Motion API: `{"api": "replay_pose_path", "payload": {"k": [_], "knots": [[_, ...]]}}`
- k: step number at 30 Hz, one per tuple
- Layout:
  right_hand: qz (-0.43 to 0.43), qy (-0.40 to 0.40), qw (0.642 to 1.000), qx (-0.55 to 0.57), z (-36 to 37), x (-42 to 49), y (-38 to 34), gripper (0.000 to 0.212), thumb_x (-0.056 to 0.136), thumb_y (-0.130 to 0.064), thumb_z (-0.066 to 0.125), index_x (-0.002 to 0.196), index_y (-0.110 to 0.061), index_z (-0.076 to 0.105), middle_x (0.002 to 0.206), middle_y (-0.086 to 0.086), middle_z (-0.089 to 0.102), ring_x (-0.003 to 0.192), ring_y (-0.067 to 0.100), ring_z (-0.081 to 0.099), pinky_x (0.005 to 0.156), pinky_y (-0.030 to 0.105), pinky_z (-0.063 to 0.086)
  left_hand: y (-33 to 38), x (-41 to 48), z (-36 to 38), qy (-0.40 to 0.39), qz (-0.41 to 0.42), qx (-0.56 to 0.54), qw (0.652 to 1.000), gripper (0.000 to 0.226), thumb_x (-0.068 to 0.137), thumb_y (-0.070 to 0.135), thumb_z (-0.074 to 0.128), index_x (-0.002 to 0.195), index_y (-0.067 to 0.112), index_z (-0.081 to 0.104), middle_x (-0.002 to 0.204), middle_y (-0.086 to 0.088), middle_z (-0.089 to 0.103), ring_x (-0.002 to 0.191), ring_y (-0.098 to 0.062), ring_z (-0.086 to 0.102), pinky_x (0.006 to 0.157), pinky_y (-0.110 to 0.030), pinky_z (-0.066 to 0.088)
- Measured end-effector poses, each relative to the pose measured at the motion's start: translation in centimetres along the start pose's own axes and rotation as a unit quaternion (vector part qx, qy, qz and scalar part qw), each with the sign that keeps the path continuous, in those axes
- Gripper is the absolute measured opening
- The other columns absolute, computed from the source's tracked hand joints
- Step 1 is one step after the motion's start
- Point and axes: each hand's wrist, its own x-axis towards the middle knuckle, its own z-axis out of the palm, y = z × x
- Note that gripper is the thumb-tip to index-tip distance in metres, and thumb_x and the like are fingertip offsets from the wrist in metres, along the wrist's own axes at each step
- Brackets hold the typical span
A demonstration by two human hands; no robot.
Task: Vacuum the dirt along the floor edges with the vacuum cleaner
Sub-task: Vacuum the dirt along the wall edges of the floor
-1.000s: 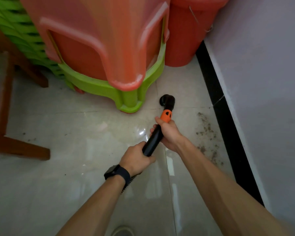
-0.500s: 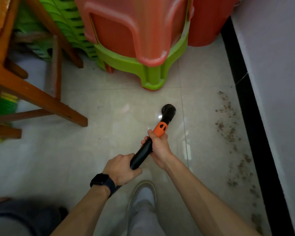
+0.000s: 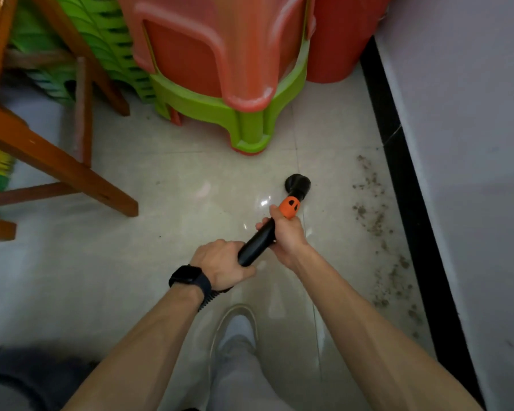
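black vacuum tube (image 3: 257,243) gripped between left hand (image 3: 220,266) and right hand (image 3: 288,237).

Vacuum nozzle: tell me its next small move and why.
Probably swing the nozzle right, toward the black skirting: the dirt lies in a strip along it, while the nozzle is over bare tile to the left, apart from it.

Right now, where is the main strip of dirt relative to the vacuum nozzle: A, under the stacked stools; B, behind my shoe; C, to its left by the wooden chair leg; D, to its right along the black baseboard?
D: the dirt runs beside the black baseboard, right of the nozzle.
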Motion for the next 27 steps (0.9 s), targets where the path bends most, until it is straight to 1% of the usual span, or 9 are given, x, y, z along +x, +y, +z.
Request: {"api": "replay_pose_path", "payload": {"k": [2,4,8,11,13,16,20,24,27], "knots": [[-0.011,0.021,1.000,0.010,-2.8,0.0,-0.9,0.024,0.105,-0.026,0.060,0.120,-0.008,0.053,0.080,0.004,0.061,0.063,0.014,0.070,0.067,0.033,0.055,2.2,1.2,0.6,-0.013,0.026,-0.007,1.000,0.024,0.078,0.053,0.061,0.084,0.031,0.054,0.075,0.006,0.060,0.067,-0.020,0.058,0.056,-0.028,0.039],[-0.022,0.043,0.999,0.017,-5.2,-0.2,-1.6,0.019,0.105,-0.025,0.060,0.113,-0.009,0.054,0.079,0.004,0.061,0.065,0.015,0.070,0.069,0.035,0.055,4.3,2.0,1.4,-0.021,0.049,-0.014,0.998,0.024,0.079,0.053,0.062,0.085,0.031,0.054,0.073,0.007,0.059,0.066,-0.019,0.057,0.056,-0.027,0.039],[-0.033,0.063,0.997,0.025,-8.1,-0.9,-1.9,0.018,0.104,-0.023,0.062,0.113,-0.009,0.055,0.083,0.005,0.063,0.068,0.016,0.071,0.071,0.037,0.055,6.2,2.5,2.3,-0.030,0.085,-0.002,0.996,0.026,0.081,0.053,0.061,0.088,0.029,0.054,0.071,0.008,0.054,0.066,-0.019,0.055,0.053,-0.026,0.035],[-0.010,0.058,0.997,0.044,-7.4,-1.8,-0.3,0.019,0.103,-0.019,0.063,0.115,-0.008,0.054,0.082,0.007,0.062,0.069,0.018,0.071,0.069,0.038,0.057,4.5,1.3,2.2,-0.047,0.085,0.034,0.995,0.027,0.082,0.054,0.060,0.090,0.029,0.054,0.071,0.008,0.051,0.066,-0.019,0.054,0.054,-0.027,0.036],[0.011,0.047,0.997,0.055,-5.8,-2.6,1.5,0.031,0.103,-0.018,0.063,0.128,-0.006,0.050,0.083,0.007,0.061,0.071,0.019,0.071,0.068,0.038,0.058,2.4,-0.2,2.1,-0.061,0.066,0.055,0.994,0.027,0.083,0.055,0.059,0.090,0.030,0.054,0.072,0.008,0.052,0.070,-0.020,0.056,0.058,-0.028,0.040],[0.039,0.019,0.997,0.061,-2.5,-3.8,4.5,0.048,0.103,-0.018,0.063,0.142,-0.008,0.038,0.087,0.009,0.060,0.073,0.021,0.072,0.071,0.039,0.060,-1.5,-3.2,2.0,-0.073,0.020,0.065,0.995,0.028,0.085,0.057,0.058,0.092,0.031,0.054,0.075,0.008,0.054,0.072,-0.019,0.057,0.058,-0.028,0.039],[0.070,-0.045,0.996,0.041,2.5,-4.5,6.4,0.049,0.104,-0.019,0.062,0.143,-0.007,0.034,0.089,0.008,0.060,0.073,0.020,0.070,0.068,0.037,0.059,-5.5,-7.0,1.5,-0.059,-0.045,0.046,0.996,0.027,0.085,0.057,0.057,0.097,0.033,0.056,0.085,0.005,0.063,0.076,-0.019,0.060,0.064,-0.029,0.046],[0.098,-0.108,0.989,-0.009,6.4,-5.1,7.5,0.053,0.104,-0.023,0.062,0.145,-0.007,0.032,0.090,0.008,0.063,0.072,0.019,0.073,0.068,0.037,0.059,-7.9,-9.8,1.3,-0.036,-0.111,0.039,0.992,0.025,0.083,0.056,0.057,0.087,0.031,0.054,0.082,0.004,0.064,0.075,-0.022,0.060,0.061,-0.030,0.041],[0.122,-0.154,0.980,-0.035,7.7,-5.2,7.3,0.054,0.104,-0.024,0.062,0.147,-0.007,0.033,0.089,0.007,0.064,0.072,0.019,0.075,0.069,0.037,0.060,-9.1,-10.7,1.6,-0.019,-0.144,0.021,0.989,0.028,0.078,0.058,0.055,0.081,0.030,0.052,0.080,0.004,0.065,0.075,-0.022,0.062,0.063,-0.030,0.046]]}}
